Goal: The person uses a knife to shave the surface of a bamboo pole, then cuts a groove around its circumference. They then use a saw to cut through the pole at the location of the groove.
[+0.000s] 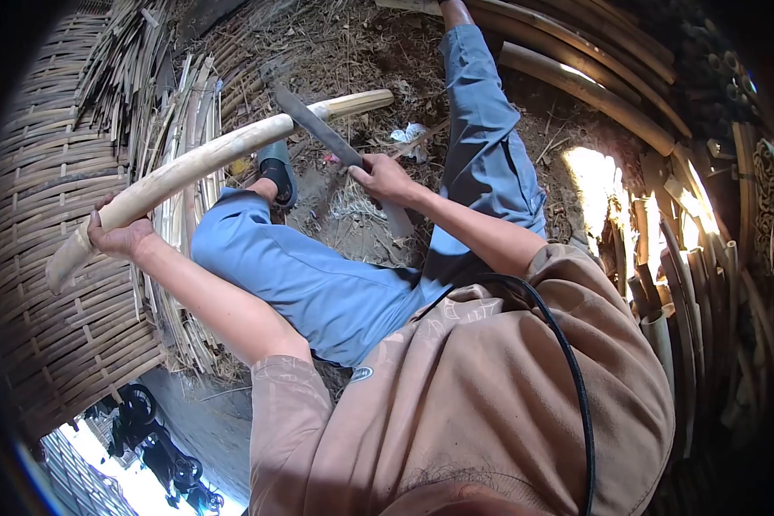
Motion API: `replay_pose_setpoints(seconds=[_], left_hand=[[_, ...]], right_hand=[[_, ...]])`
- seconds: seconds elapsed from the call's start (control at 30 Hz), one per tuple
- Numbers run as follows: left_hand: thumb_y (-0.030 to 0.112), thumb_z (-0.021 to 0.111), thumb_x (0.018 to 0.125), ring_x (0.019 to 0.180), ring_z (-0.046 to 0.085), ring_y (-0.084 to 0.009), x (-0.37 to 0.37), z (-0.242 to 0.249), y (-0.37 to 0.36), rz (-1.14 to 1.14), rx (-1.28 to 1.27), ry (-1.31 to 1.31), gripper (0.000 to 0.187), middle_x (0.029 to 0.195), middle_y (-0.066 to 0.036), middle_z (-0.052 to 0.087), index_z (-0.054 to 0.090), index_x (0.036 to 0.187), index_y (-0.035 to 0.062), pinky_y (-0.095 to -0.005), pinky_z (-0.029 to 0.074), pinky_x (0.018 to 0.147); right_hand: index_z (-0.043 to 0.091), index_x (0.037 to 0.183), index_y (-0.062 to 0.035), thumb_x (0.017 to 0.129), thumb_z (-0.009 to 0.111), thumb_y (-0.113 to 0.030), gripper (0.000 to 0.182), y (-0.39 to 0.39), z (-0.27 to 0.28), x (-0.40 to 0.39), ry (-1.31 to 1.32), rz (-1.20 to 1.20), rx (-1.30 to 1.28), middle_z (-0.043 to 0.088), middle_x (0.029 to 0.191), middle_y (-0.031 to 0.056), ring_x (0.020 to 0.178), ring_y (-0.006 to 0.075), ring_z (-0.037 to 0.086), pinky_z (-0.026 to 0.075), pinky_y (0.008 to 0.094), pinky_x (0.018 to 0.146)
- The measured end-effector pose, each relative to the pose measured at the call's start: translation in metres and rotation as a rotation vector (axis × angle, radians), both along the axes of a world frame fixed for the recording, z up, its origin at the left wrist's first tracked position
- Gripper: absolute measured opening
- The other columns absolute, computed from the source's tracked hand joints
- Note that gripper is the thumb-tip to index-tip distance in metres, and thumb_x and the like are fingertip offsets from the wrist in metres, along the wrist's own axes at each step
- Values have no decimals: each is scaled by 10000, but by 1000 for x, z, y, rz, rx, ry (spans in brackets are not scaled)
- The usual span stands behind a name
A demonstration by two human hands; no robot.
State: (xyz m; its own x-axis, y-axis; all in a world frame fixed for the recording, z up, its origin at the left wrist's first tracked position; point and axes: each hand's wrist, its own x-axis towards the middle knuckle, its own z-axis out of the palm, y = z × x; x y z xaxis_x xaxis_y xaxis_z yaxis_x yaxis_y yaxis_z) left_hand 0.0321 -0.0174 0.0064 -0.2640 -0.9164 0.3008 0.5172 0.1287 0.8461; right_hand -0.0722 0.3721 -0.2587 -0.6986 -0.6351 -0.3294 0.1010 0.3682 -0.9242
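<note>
The bamboo pole (206, 159), pale and stripped, lies slantwise across the person's raised knee, its near end low at the left of the view and its far end up toward the middle over the littered ground (353, 52). The left hand (120, 234) is clenched around the pole close to its near end, thumb over the top, steadying it. The right hand (385, 179) is wrapped tight on the handle of a long knife (318, 129), whose dark blade slants up and away until it meets the pole near the far end; whether the edge has bitten in or only rests against the surface cannot be told. By the look of it, the step in hand is trimming or splitting the pole with the blade, and it seems to be at its start, since the pole shows whole along its length. The next move, as I judge it, calls for a firm hold with the left hand so the pole does not roll, and a controlled stroke directed away from the leg in blue trousers (318, 284) beneath. Woven bamboo matting (52, 258) and bundled strips (176, 129) lie to the left, thicker culms (593, 86) to the right.
</note>
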Motion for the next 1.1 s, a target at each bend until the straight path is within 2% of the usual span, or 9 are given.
replay_pose_setpoints(seconds=[0.13, 0.23, 0.33, 0.53, 0.6, 0.73, 0.87, 0.97, 1.1], left_hand=[[239, 630, 791, 782, 666, -306, -6, 3, 2, 134, 6, 6, 254, 861, -149, 654, 607, 900, 11, -449, 559, 779], [201, 639, 787, 765, 667, -305, -7, 0, 10, 230, 17, 0, 231, 853, -150, 650, 596, 896, 1, -448, 564, 768], [141, 677, 755, 725, 664, -304, -14, 9, 27, 329, 66, 13, 223, 831, -157, 646, 573, 870, -20, -447, 577, 721], [117, 709, 741, 698, 669, -300, -18, 13, 28, 419, 87, 18, 272, 818, -155, 644, 540, 868, -55, -416, 595, 644], [115, 709, 746, 692, 667, -298, -26, 19, 48, 492, 84, 13, 289, 820, -154, 644, 535, 893, -62, -413, 593, 635], [250, 693, 802, 816, 674, -324, -21, 15, 37, 210, 25, 56, 326, 879, -162, 648, 577, 975, 0, -486, 559, 849], [331, 670, 811, 866, 672, -330, -14, 27, 56, -90, -20, 47, 346, 875, -152, 651, 615, 967, 27, -489, 531, 901], [333, 636, 815, 859, 672, -332, -8, 21, 35, -23, -12, 13, 315, 874, -149, 662, 629, 932, 40, -491, 535, 863], [266, 637, 766, 839, 653, -296, -9, 13, 24, -33, -16, 68, 294, 852, -141, 634, 618, 928, 21, -467, 543, 852]], right_hand=[[733, 1076, -27, 950, 598, -361, 381, -1, -47, -28, -23, -199, 80, 741, 850, 213, 842, 375, 739, 566, 484, 797], [686, 1074, 47, 966, 598, -318, 391, -18, -70, -31, -13, -284, 184, 697, 736, 139, 644, 257, 711, 588, 439, 664], [721, 1077, 25, 955, 610, -317, 380, -18, -42, -3, -54, -239, 17, 739, 836, 192, 805, 319, 740, 571, 456, 784], [723, 1087, -15, 960, 640, -361, 378, 24, -54, -34, -35, -134, 111, 746, 852, 184, 822, 307, 747, 570, 452, 782], [679, 983, 12, 980, 632, -336, 351, 33, -88, -43, 88, -159, 179, 674, 722, 89, 601, 195, 665, 539, 399, 596], [724, 1041, 39, 924, 635, -385, 448, 37, -123, -39, -26, -282, 233, 739, 941, 261, 900, 398, 738, 561, 479, 841], [685, 1058, 65, 940, 616, -330, 418, 37, -111, -43, -151, -374, 155, 725, 890, 215, 823, 326, 741, 575, 465, 736], [627, 1034, 5, 1015, 613, -325, 332, 42, -125, -63, -271, -310, 106, 592, 747, 46, 634, 187, 613, 512, 380, 574], [638, 1059, 33, 1019, 601, -348, 384, -2, -71, -41, -324, -301, -17, 636, 785, 66, 629, 188, 638, 526, 376, 556]])
